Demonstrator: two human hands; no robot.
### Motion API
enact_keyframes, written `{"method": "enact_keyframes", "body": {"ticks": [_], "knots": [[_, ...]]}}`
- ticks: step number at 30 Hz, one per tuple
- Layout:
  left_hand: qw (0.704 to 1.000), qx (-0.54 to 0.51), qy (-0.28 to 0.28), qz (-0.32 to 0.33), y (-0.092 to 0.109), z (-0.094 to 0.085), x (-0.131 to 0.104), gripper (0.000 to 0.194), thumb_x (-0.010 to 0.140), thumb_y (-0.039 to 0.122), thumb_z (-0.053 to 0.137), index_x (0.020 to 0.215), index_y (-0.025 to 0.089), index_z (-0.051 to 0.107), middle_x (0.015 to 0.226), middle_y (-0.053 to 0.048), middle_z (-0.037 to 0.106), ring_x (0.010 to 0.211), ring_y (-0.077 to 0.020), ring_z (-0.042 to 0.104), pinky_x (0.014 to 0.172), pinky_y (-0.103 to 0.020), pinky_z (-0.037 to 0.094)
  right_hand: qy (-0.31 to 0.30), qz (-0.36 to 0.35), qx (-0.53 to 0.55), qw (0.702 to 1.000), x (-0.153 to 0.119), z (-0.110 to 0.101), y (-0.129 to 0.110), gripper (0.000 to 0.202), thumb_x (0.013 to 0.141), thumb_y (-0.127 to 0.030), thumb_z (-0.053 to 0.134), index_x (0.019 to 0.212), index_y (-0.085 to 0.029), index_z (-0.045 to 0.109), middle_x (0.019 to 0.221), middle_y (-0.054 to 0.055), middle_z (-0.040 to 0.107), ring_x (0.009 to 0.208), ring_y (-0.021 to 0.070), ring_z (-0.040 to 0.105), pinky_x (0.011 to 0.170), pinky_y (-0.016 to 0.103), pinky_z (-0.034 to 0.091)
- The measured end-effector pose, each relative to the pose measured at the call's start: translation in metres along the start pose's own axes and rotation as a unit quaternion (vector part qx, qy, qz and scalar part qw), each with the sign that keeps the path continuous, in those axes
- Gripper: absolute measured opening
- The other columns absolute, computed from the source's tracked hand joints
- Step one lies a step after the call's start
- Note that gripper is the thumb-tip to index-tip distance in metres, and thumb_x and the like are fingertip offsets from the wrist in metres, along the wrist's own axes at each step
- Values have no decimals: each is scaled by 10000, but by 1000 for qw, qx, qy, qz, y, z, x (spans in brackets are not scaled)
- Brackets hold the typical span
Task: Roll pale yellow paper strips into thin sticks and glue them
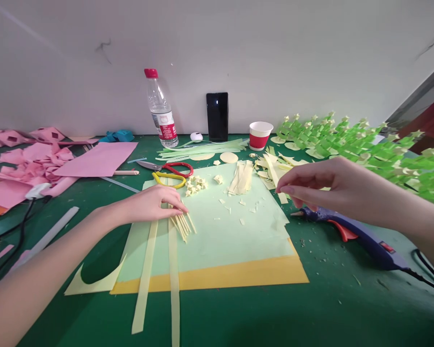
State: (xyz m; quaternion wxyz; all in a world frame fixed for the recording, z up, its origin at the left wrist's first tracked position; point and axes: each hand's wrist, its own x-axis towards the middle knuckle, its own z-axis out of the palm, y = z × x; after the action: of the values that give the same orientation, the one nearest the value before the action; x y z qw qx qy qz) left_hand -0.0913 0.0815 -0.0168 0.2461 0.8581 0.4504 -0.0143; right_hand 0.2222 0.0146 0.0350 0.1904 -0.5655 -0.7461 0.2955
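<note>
My left hand [155,203] is over a small bundle of thin pale-yellow sticks [182,226], its fingers closed around their upper ends. Two long cream paper strips [174,284] run under that hand towards the front edge. My right hand [318,183] hovers above the right side of the light green paper sheet [217,241], fingers loosely bent, with nothing visible in them. Small folded paper stars [196,185] lie in a pile beyond the sticks, and one more star [218,179] sits to their right. Short cream strips [240,177] are grouped nearby.
Scissors [169,168] lie behind my left hand. A blue glue gun [350,231] rests below my right forearm. At the back stand a bottle [161,111], a phone [217,115] and a paper cup [260,136]. Green paper plants [347,137] fill the right; pink paper [97,159] lies left.
</note>
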Motion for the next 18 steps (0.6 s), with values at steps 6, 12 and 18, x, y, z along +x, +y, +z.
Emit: {"method": "enact_keyframes", "body": {"ticks": [6,12,18], "knots": [[1000,1,22,8,1,1,-1,201,807,316,589,812,262,783,789,-16,736,800,-196,649,704,-279,490,2,-6,-5,1000,4,2,7,327,823,-488,513,819,-204,675,647,7,602,549,107,530,521,257,376],[999,-6,28,15,-1,4,-1,203,807,311,590,821,245,781,793,-25,734,763,-196,653,679,-290,494,26,-42,-41,998,13,9,20,357,792,-498,492,804,-202,691,605,27,614,471,110,474,461,266,315],[1000,-9,25,14,-3,3,-1,193,796,302,602,812,240,784,788,-23,727,775,-203,646,693,-300,485,24,-33,-57,998,14,12,18,379,810,-499,471,825,-196,698,650,44,638,481,114,487,496,287,346]]}}
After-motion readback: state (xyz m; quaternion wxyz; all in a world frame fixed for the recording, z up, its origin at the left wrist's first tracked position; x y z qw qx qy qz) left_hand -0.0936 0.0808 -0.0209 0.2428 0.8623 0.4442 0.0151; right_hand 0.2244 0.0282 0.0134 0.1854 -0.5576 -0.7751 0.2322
